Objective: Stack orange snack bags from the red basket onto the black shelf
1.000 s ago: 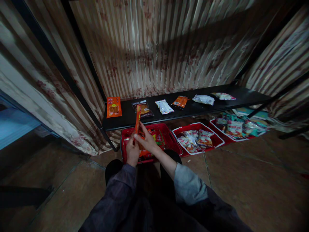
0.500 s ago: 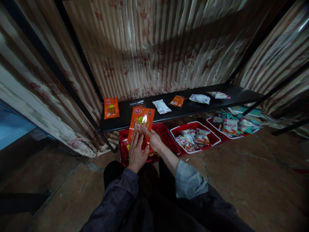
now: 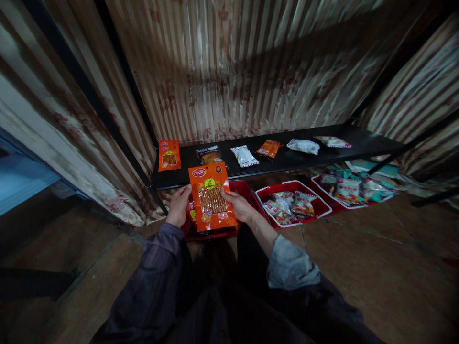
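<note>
An orange snack packet (image 3: pixel 211 198) is held upright between my hands, its printed front facing me. My left hand (image 3: pixel 179 205) grips its left edge, with the fingertips partly hidden behind it. At the right edge, my right hand (image 3: pixel 238 205) pinches the packet, thumb on the front. Below and behind the packet is a red basket (image 3: pixel 247 191) with more packets inside, largely covered by my hands and the packet. A similar orange packet (image 3: pixel 169 155) lies at the left end of the black shelf (image 3: pixel 172 179).
Along the shelf lie a dark packet (image 3: pixel 209 155), a white packet (image 3: pixel 245 156), an orange-brown packet (image 3: pixel 268 149) and two pale packets at the right. Two white-rimmed red baskets (image 3: pixel 324 212) of snack bags stand on the floor at right. Black shelf posts rise at both sides.
My left hand has moved from the packet's front to its left edge. The packet has come lower and nearer, uncovering the dark packet on the shelf. The view has shifted slightly.
</note>
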`<control>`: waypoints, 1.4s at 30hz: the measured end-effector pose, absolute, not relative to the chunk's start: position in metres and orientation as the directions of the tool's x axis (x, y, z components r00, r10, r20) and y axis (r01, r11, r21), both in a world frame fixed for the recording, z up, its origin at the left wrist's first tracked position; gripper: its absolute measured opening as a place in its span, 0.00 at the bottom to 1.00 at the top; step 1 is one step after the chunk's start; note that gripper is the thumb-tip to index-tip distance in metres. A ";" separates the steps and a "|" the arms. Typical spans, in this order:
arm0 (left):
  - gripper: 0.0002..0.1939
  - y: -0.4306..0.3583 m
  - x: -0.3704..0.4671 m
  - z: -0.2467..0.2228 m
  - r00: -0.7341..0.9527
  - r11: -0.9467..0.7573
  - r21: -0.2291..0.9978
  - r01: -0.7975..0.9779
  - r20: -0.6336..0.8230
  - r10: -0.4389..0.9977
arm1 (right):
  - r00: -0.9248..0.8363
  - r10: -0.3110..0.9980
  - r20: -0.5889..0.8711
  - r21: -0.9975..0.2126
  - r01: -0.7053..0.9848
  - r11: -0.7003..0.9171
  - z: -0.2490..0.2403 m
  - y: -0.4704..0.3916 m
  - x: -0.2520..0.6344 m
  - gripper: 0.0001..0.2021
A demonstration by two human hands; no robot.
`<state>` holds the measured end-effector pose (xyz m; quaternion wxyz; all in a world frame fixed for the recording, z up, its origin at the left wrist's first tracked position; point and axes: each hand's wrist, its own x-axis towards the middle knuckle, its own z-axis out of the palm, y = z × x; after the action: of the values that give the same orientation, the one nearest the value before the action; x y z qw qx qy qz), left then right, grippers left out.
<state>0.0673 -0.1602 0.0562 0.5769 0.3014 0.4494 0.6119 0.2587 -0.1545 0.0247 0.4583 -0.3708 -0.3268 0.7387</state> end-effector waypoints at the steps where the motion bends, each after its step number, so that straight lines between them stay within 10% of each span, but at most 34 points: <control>1: 0.17 -0.160 0.068 0.057 -0.144 0.075 0.893 -0.443 -0.154 0.978 | -0.317 0.914 -0.255 -0.824 -0.424 -0.377 0.024 -0.155 0.259 0.15; 17: 0.14 -0.151 0.065 0.060 -0.363 0.026 0.892 -0.451 -0.210 0.908 | -0.326 0.910 -0.257 -0.808 -0.444 -0.387 0.037 -0.162 0.248 0.11; 34: 0.14 -0.188 0.068 0.044 0.115 0.301 0.855 -0.422 -0.278 0.954 | -0.198 0.956 -0.218 -0.793 -0.534 -0.292 0.049 -0.137 0.253 0.05; 42: 0.17 -0.192 0.076 0.036 -0.029 0.166 0.874 -0.457 -0.202 0.979 | -0.330 0.932 -0.148 -0.790 -0.528 -0.312 0.053 -0.146 0.249 0.12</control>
<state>0.0759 -0.1918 0.0358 0.6285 0.3007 0.4338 0.5713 0.2490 -0.1463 0.0533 0.4879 -0.3109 -0.3253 0.7480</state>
